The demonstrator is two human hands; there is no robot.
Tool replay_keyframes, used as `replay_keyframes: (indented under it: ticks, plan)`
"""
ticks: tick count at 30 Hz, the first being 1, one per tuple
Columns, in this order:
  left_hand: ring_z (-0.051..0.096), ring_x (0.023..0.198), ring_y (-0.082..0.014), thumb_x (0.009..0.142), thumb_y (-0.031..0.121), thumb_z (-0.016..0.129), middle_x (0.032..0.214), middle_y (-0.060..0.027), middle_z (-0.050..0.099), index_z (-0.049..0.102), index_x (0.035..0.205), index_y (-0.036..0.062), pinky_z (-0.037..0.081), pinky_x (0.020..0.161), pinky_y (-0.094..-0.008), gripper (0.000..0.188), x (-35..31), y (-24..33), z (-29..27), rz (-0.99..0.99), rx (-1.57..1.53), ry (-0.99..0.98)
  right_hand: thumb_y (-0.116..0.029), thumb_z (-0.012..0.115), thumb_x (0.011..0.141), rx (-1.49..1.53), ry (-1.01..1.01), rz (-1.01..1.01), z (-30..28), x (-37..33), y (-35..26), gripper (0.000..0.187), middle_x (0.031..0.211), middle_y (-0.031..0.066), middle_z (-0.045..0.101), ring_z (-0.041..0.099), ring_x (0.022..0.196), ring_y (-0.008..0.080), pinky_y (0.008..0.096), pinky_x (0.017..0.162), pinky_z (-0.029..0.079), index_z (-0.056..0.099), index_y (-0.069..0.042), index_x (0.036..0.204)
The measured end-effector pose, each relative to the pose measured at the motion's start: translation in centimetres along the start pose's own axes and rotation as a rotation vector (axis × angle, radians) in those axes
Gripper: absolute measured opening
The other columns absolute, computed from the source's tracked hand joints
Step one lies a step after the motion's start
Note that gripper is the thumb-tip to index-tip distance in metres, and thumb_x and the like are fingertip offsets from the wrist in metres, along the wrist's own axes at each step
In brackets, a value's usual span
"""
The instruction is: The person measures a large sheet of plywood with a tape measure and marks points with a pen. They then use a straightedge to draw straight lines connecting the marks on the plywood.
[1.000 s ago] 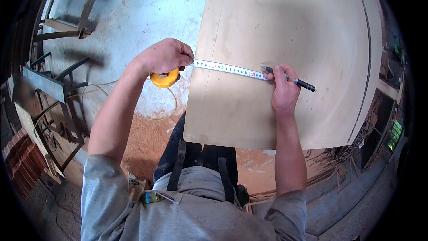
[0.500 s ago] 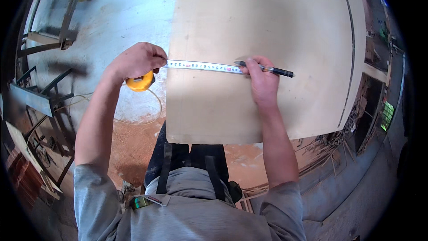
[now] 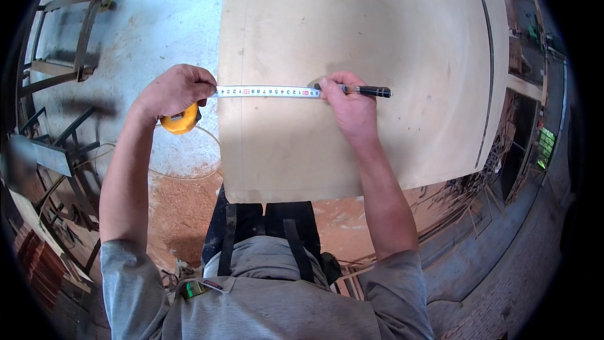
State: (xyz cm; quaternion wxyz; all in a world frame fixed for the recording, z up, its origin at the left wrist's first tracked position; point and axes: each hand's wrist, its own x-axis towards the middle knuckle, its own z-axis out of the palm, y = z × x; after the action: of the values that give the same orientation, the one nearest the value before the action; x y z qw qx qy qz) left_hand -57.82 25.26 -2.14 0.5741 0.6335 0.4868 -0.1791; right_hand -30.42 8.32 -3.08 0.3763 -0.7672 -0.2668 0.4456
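My left hand (image 3: 173, 93) is closed around a yellow tape measure (image 3: 180, 121), just off the left edge of a large pale board (image 3: 302, 151). From its grip the white tape blade (image 3: 267, 91) runs out straight across the board to my right hand (image 3: 350, 108). Pinched in the right fingers is a dark pen (image 3: 375, 91), lying almost level along the blade's line with its tip pointing left. The same fingers cover the blade's far end, so its hook is hidden. A faint straight line runs near the board's left edge.
A dark band (image 3: 489, 56) runs down the board's right side. At the far left stand a dark frame (image 3: 80, 38) and a metal stand (image 3: 53, 157). A thin cable (image 3: 217, 157) loops over the dusty floor. Wood strips (image 3: 462, 204) lie beyond the board at right.
Board, hands and tape all sit further left in the picture. The blade lies more level across the view, and the pen has tilted flatter. Both grips are kept.
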Motion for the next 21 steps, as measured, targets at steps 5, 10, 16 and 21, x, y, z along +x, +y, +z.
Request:
replay_keyframes:
  ticks: [5, 10, 16, 21]
  plan:
    - [0.063, 0.069, -0.0121, 0.092, 0.015, 0.066, 0.074, -0.0033, 0.067, 0.073, 0.098, 0.0012, 0.051, 0.065, -0.0302, 0.016, 0.06, -0.16, 0.02, 0.013, -0.020, -0.010, -0.027, 0.073, 0.089, -0.061, -0.002, 0.014, 0.04, -0.12, -0.23, 0.027, 0.075, 0.0030, 0.066, 0.057, 0.071, 0.0092, 0.0282, 0.066, 0.047, 0.071, -0.002, 0.095]
    - [0.063, 0.070, -0.0121, 0.092, 0.014, 0.066, 0.075, -0.0031, 0.068, 0.073, 0.098, 0.0014, 0.051, 0.066, -0.0300, 0.016, -0.11, 0.34, 0.01, -0.006, 0.006, -0.008, -0.027, 0.073, 0.088, -0.115, -0.004, 0.030, 0.05, 0.06, -0.19, 0.027, 0.075, 0.0041, 0.066, 0.058, 0.071, 0.0106, 0.0292, 0.066, 0.048, 0.071, -0.001, 0.094]
    - [0.064, 0.070, -0.0120, 0.093, 0.014, 0.066, 0.075, -0.0031, 0.068, 0.073, 0.099, 0.0018, 0.052, 0.066, -0.0300, 0.016, -0.01, 0.18, 0.02, -0.003, 0.006, -0.012, -0.027, 0.073, 0.088, -0.107, 0.002, 0.004, 0.14, 0.11, 0.18, 0.027, 0.075, 0.0051, 0.067, 0.059, 0.071, 0.0115, 0.0302, 0.067, 0.049, 0.072, -0.001, 0.094]
    - [0.064, 0.070, -0.0121, 0.092, 0.014, 0.066, 0.075, -0.0029, 0.067, 0.073, 0.098, 0.0016, 0.052, 0.066, -0.0300, 0.016, -0.13, 0.51, 0.14, -0.021, 0.022, 0.008, -0.026, 0.073, 0.088, -0.142, 0.005, 0.002, 0.16, 0.14, -0.05, 0.026, 0.074, 0.0057, 0.066, 0.059, 0.071, 0.0121, 0.0308, 0.067, 0.049, 0.072, 0.000, 0.094]
